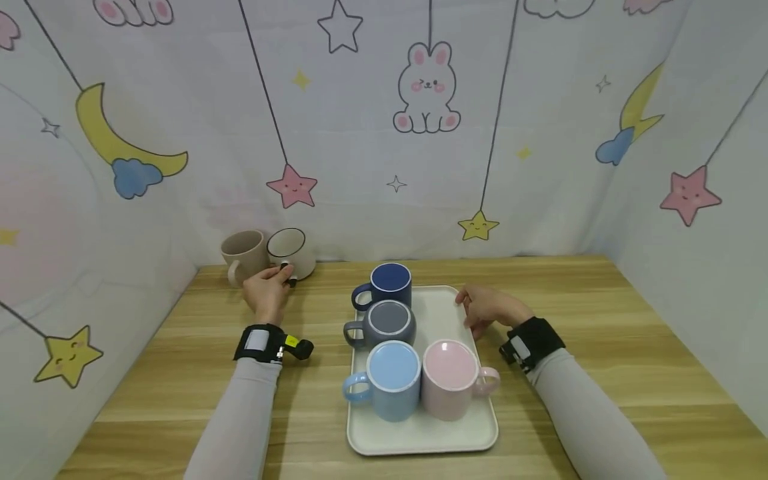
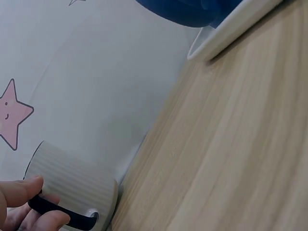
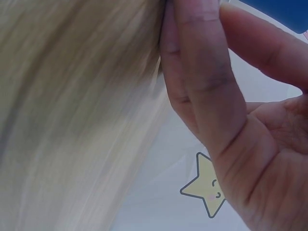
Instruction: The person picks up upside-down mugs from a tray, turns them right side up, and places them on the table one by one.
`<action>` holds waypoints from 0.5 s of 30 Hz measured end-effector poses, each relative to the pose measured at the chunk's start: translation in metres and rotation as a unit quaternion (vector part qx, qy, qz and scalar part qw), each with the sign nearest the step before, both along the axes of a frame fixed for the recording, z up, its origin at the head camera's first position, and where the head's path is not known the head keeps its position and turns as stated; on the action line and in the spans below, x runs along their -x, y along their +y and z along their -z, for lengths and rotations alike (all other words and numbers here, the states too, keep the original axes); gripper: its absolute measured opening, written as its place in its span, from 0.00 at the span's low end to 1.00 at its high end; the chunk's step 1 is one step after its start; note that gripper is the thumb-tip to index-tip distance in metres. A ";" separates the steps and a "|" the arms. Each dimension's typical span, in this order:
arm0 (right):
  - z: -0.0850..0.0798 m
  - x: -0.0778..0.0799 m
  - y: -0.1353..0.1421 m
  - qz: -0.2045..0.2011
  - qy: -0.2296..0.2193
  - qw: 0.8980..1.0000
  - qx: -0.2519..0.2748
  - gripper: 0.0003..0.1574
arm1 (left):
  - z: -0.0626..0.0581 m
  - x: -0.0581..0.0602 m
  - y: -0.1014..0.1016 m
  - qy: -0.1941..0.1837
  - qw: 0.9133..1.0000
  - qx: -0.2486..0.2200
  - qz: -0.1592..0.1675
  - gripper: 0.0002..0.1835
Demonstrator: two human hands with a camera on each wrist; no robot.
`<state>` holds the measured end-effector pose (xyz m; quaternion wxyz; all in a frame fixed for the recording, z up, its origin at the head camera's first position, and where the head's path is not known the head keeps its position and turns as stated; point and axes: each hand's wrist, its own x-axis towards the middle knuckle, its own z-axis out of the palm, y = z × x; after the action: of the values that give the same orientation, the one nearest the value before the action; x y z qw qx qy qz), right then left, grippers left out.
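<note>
My left hand [image 1: 268, 291] pinches the black handle [image 2: 62, 211] of a ribbed white mug [image 2: 77, 185] with a dark rim. That mug stands at the back left, tilted slightly in the head view, beside a beige mug [image 1: 243, 248]. Right of them lies a cream tray [image 1: 423, 437] carrying several mugs: a navy mug [image 1: 391, 277] at the back, a grey mug [image 1: 390, 321] behind a light blue mug [image 1: 394, 383], and a pink mug [image 1: 450, 383] at the front right. With thumb and fingers, my right hand [image 1: 489, 308] holds the tray's right edge near its back corner.
The wooden table [image 1: 624, 360] runs back to a white cloth [image 1: 372, 147] printed with stars, moons and a rabbit. Cloth also hangs along both sides. Handles of the blue and pink mugs stick out past the tray's sides.
</note>
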<state>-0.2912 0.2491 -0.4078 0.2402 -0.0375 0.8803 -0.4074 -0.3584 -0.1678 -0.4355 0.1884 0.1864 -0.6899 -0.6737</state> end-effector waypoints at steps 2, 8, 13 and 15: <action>-0.001 0.000 0.000 -0.002 0.002 1.000 -0.001 0.32 | 0.000 0.000 -0.001 -0.004 1.000 0.007 0.002 0.20; -0.003 0.000 -0.001 -0.001 0.002 1.000 -0.008 0.32 | -0.002 -0.001 -0.003 -0.011 1.000 0.019 0.015 0.22; -0.004 -0.001 0.000 0.002 -0.003 1.000 -0.006 0.33 | -0.004 -0.003 -0.003 -0.012 0.999 0.032 0.025 0.22; -0.003 -0.001 0.000 0.003 -0.003 1.000 -0.005 0.33 | -0.005 -0.003 -0.002 -0.012 0.999 0.036 0.030 0.22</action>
<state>-0.2904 0.2496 -0.4050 0.2418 -0.0321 0.8819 -0.4035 -0.3555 -0.1700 -0.4307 0.1668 0.1666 -0.7213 -0.6513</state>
